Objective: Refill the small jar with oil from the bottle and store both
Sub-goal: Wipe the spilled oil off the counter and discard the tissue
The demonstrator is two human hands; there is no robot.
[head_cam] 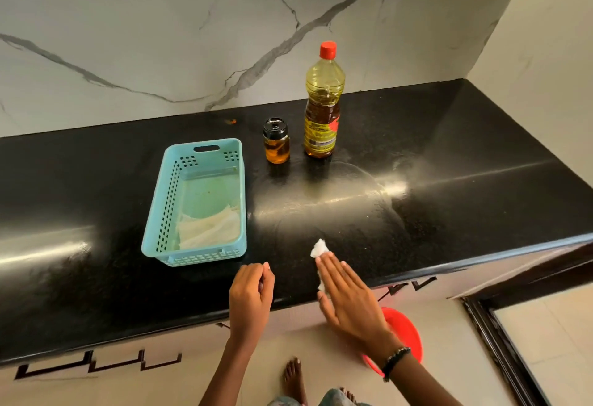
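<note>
While the right hand (348, 293) lies flat on a white tissue (319, 248) at the front edge of the black counter (449, 181), fingers straight and together, palm down, it reads as wiping: the smeared sheen on the counter ahead of it looks like an oil film or cleaning streaks. The tissue is pressed under the fingers, not pinched; a crumpled end sticks out past the fingertips.

Left hand (252, 290) hovers just beside it over the counter edge, fingers loosely curled, holding nothing, idle.

Small jar (276, 141) stands upright, black lid on, amber oil roughly two-thirds up. Bottle (323, 104) stands just to its right, red cap on, upright, near the back wall. Close together, not touching as far as I can tell. Both capped suggests pouring is done, with cleanup underway.

Blue basket (167, 213) sits left of the jar, near the front edge, with folded white cloth or paper inside at the near end. Likely the storage spot, so the far end is left free for jar and bottle. Neither is in it yet.

Red tub (406, 333) on the floor below the right wrist, partly hidden.
</note>
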